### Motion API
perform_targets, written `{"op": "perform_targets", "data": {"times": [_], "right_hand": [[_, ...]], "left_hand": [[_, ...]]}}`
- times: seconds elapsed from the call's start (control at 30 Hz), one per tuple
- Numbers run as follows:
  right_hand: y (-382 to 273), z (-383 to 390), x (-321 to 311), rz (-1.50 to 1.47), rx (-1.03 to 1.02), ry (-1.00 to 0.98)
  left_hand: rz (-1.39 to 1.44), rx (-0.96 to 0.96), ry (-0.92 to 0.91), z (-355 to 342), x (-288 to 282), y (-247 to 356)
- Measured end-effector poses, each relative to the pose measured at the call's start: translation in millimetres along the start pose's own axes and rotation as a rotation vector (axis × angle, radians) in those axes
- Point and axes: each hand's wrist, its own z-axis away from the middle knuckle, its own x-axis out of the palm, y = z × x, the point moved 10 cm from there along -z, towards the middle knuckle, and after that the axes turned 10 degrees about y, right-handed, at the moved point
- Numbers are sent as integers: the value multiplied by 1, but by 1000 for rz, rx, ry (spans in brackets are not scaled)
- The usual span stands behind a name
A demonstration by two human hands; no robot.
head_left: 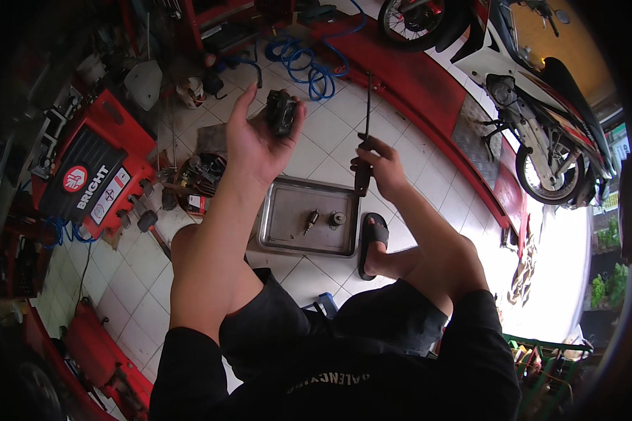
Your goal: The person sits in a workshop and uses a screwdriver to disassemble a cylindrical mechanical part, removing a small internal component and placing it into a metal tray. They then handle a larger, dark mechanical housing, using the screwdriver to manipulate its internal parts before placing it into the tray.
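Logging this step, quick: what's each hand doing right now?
Left hand: raised, closed around a small dark metal part.
Right hand: closed on a long screwdriver, shaft pointing up.

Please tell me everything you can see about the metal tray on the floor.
The metal tray is a shallow rectangular pan with rounded corners and a raised rim, grey and dull like steel or aluminium. It lies flat on the white floor tiles, in front of the seated person and below both raised hands, which do not touch it. Two small dark parts rest inside it, near its middle; their exact kind is too small to tell. A foot in a black sandal lies just beside its right edge.
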Motion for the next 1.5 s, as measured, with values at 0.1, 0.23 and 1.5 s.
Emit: {"op": "perform_targets", "data": {"times": [0.1, 0.23, 1.5], "right_hand": [[-77, 26, 14, -140, -34, -131], [-100, 66, 29, -156, -91, -235], [-64, 121, 70, 146, 124, -621]], "left_hand": [[-138, -7, -142, -4, 9, -4], [-184, 52, -28, -11, 6, -13], [-93, 283, 224, -41, -46, 59]]}}
